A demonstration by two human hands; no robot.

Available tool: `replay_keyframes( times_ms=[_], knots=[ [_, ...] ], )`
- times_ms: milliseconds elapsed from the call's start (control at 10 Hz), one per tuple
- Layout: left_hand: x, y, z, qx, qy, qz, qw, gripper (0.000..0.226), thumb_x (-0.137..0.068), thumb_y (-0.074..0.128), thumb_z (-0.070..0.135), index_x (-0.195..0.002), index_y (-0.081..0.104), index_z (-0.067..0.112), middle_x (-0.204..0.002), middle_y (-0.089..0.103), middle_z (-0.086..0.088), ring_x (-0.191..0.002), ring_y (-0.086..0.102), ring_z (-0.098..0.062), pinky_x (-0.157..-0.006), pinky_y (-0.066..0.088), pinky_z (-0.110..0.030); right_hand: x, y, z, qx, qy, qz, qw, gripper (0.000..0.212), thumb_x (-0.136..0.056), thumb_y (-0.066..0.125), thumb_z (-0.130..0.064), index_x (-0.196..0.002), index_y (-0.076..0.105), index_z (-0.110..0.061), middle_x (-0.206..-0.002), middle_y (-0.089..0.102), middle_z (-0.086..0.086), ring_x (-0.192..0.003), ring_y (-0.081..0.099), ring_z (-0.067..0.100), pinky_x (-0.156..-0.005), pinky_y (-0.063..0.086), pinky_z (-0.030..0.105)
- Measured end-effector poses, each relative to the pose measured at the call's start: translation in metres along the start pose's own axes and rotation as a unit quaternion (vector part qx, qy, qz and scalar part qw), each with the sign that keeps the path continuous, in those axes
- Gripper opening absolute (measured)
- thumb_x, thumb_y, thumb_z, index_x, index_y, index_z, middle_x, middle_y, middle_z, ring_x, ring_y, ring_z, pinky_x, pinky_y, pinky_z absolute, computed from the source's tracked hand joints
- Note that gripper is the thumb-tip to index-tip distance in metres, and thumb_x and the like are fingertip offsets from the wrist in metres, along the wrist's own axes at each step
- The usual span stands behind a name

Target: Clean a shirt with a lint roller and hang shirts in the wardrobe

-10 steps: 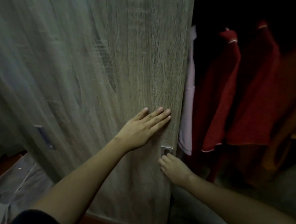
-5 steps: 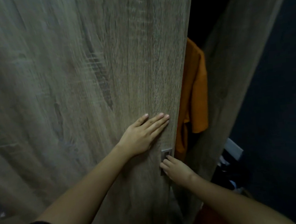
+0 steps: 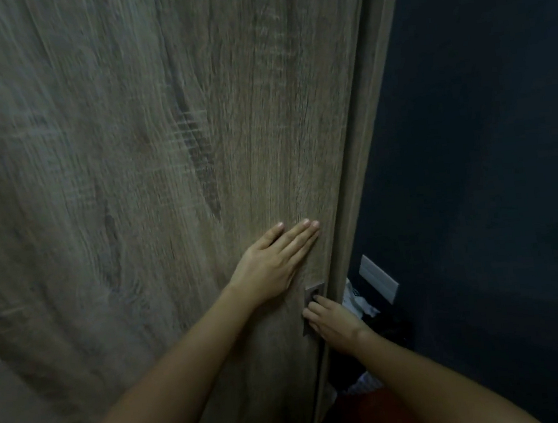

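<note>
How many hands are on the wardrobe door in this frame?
2. Left hand flat on the wardrobe door; right hand lower, fingertips at the recessed handle by the door's edge.

Left hand (image 3: 272,263) flat, fingers (image 3: 299,240) straight together, right hand (image 3: 332,321) lower, fingers extended forward

Domestic interior, most likely a bedroom, seen in dim light: a tall wardrobe door of grey-brown oak-grain laminate (image 3: 161,154) fills most of the view, with a small rectangular recessed metal pull (image 3: 314,288) near its right edge. That edge meets a matching wood-grain side panel (image 3: 366,133). Beside it runs a dark blue-grey painted wall (image 3: 488,154) carrying a white rectangular wall plate (image 3: 379,278) low down — ordinary household fittings. At the foot lie crumpled white items (image 3: 359,301), too dim to identify, near a reddish-brown floor (image 3: 360,413).
</note>
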State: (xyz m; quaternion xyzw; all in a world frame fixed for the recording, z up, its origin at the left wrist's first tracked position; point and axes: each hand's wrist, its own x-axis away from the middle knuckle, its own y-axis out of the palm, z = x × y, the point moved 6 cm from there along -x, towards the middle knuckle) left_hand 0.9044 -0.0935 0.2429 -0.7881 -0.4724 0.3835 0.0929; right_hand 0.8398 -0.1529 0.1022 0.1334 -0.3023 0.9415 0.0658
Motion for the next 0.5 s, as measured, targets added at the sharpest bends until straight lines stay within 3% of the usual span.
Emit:
replay_keyframes(
  times_ms=[300, 500],
  knots=[
    [-0.008, 0.003, 0.012, -0.013, -0.031, -0.035, 0.999, 0.068, -0.084, 0.033, 0.034, -0.146, 0.018, 0.010, -0.152, 0.018, -0.005, -0.142, 0.017, -0.017, -0.114, -0.002, -0.041, 0.008, 0.010, 0.000, -0.020, 0.003, 0.015, 1.000, 0.047, -0.097, 0.037, -0.024, -0.141, 0.032, -0.008, -0.143, 0.032, 0.010, -0.129, 0.030, 0.027, -0.116, 0.014, 0.039],
    [-0.019, -0.027, 0.029, 0.132, -0.101, 0.035, 0.985, 0.074, -0.075, 0.043, 0.021, -0.143, 0.024, 0.003, -0.145, 0.038, -0.015, -0.135, 0.034, -0.027, -0.113, 0.023, -0.036, 0.048, 0.033, 0.004, -0.231, 0.009, 0.056, 0.971, 0.060, -0.091, 0.045, -0.014, -0.145, 0.020, -0.003, -0.153, 0.022, 0.016, -0.143, 0.014, 0.029, -0.118, 0.005, 0.039]
  ],
)
